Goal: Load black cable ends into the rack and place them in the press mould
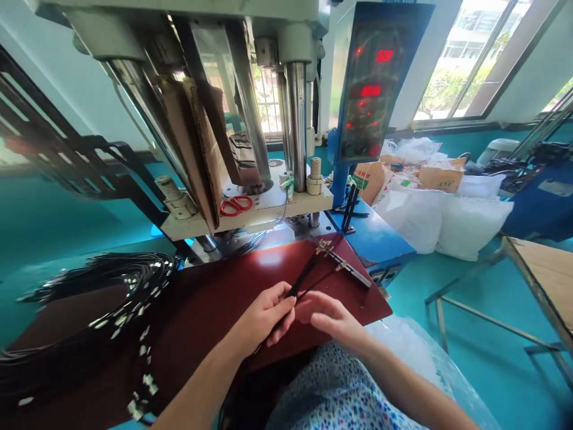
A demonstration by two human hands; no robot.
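My left hand [264, 316] is closed round thin black straps [308, 272] that run up and right across the dark red worktable [215, 286] to a small metal jig [329, 249] under the press. My right hand [329, 313] lies just right of the left one, fingers loosely curled and spread beside the straps, holding nothing that I can see. A large fan of black straps with silver metal ends [111, 298] lies on the table's left side.
A press machine [250, 119] with steel columns stands over the table. Red scissors [236, 205] rest on its platen. A blue control panel [371, 83] with red digits is at right. White filled bags [447, 218] and a metal-framed table [532, 280] stand on the teal floor.
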